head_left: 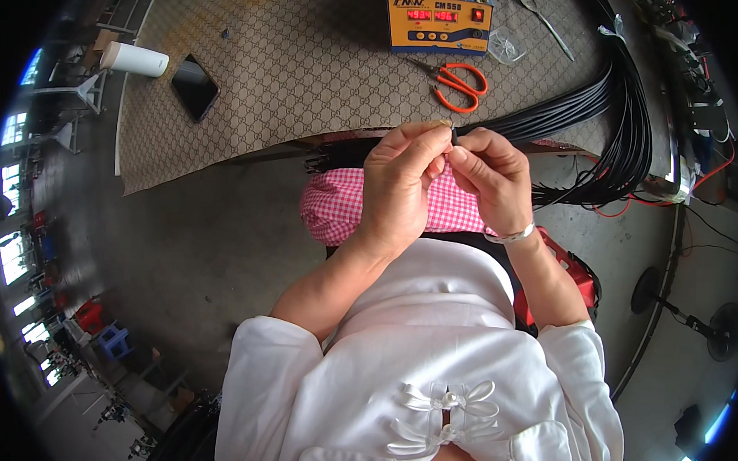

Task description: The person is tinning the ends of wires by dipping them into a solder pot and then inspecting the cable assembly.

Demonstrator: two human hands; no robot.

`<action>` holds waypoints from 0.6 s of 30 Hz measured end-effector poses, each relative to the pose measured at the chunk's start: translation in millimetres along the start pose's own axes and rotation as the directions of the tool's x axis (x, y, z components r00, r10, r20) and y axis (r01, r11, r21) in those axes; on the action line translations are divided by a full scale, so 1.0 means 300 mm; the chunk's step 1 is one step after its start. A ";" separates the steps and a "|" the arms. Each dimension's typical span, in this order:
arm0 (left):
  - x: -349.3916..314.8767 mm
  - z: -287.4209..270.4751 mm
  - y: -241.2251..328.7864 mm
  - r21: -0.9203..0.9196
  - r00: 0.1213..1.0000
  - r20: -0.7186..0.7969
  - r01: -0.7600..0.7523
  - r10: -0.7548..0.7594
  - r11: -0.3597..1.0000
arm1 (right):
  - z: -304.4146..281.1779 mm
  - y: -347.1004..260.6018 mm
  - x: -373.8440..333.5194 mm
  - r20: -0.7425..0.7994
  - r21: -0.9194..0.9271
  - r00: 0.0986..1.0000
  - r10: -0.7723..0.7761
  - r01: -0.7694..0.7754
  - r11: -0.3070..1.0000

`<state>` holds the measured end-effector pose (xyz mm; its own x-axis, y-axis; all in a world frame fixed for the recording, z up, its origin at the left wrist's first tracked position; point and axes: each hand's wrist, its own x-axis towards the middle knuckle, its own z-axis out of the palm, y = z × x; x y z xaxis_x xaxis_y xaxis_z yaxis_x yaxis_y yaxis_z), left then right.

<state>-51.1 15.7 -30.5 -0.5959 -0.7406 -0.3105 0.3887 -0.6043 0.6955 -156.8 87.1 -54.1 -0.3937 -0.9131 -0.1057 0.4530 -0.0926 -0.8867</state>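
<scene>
Above lap, both hands point(445, 180) pinch cable end point(454, 134).

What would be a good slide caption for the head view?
Both hands pinch a black cable end above a patterned table, orange scissors nearby.

Orange scissors point(459, 84) lie on the patterned worktop point(294, 71), near a yellow and blue box with red lights point(438, 21). A black phone point(195, 86) lies beside a white cup point(135, 59). A spoon point(544, 22) rests farther back.
</scene>
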 end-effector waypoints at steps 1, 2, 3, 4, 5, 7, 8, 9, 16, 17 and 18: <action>-0.001 0.003 0.000 0.019 1.000 -0.008 -0.002 0.002 1.000 | -0.008 -0.005 0.002 0.037 0.095 0.997 0.069 -0.072 0.993; 0.000 -0.004 0.003 -0.018 0.999 0.011 0.035 -0.035 0.999 | -0.011 -0.011 0.003 0.054 0.121 0.993 0.106 -0.112 0.986; 0.003 -0.017 0.009 -0.054 0.997 0.031 0.073 -0.071 0.996 | -0.013 -0.018 0.004 0.071 0.147 0.987 0.143 -0.152 0.977; 0.007 -0.027 0.016 -0.090 0.993 0.053 0.111 -0.106 0.990 | -0.016 -0.022 0.005 0.089 0.172 0.980 0.179 -0.192 0.966; 0.010 -0.031 0.025 -0.084 0.989 0.068 0.136 -0.130 0.987 | -0.021 -0.024 0.005 0.100 0.170 0.977 0.190 -0.205 0.964; 0.017 -0.033 0.041 -0.070 0.979 0.097 0.185 -0.178 0.980 | -0.031 -0.028 0.007 0.123 0.167 0.970 0.211 -0.230 0.959; 0.020 -0.035 0.043 -0.050 0.978 0.109 0.182 -0.176 0.982 | -0.037 -0.030 0.009 0.133 0.150 0.966 0.221 -0.240 0.959; 0.021 -0.035 0.047 -0.022 0.978 0.107 0.184 -0.181 0.983 | -0.042 -0.033 0.011 0.142 0.132 0.963 0.230 -0.249 0.959; 0.025 -0.045 0.052 0.026 0.980 0.072 0.185 -0.187 0.982 | -0.031 -0.022 0.005 0.112 0.068 0.983 0.146 -0.154 0.986; 0.024 -0.042 0.049 0.017 0.981 0.055 0.185 -0.186 0.983 | -0.029 -0.013 0.006 0.100 0.038 0.990 0.103 -0.108 0.993; 0.022 -0.039 0.047 0.016 0.984 0.039 0.174 -0.174 0.985 | -0.026 -0.004 0.008 0.090 0.007 0.994 0.060 -0.061 0.998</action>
<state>-41.4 -1.1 -30.4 -0.6812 -0.6121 -0.4017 0.2682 -0.7192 0.6410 -164.5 88.2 -56.8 -0.2922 -0.9490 -0.1182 0.4819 -0.0394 -0.8753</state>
